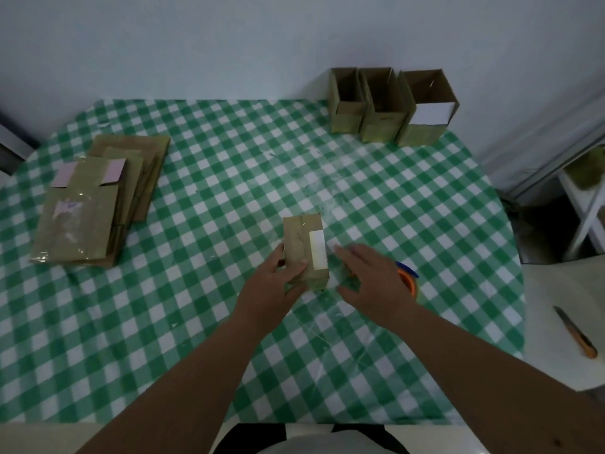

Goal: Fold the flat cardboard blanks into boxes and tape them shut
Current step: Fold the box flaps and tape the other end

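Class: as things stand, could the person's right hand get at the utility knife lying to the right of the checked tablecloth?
Probably yes. The utility knife lies alone on bare surface on the right hand's own side, with nothing between them, though that hand is over the tape roll.

Flat blanks [98, 204] far left, open boxes [389, 106] behind right.

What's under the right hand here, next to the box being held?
Under the right hand an orange tape roll with a blue part shows at its far edge, on the checked tablecloth. The hand covers most of the roll, so its tape end cannot be seen.
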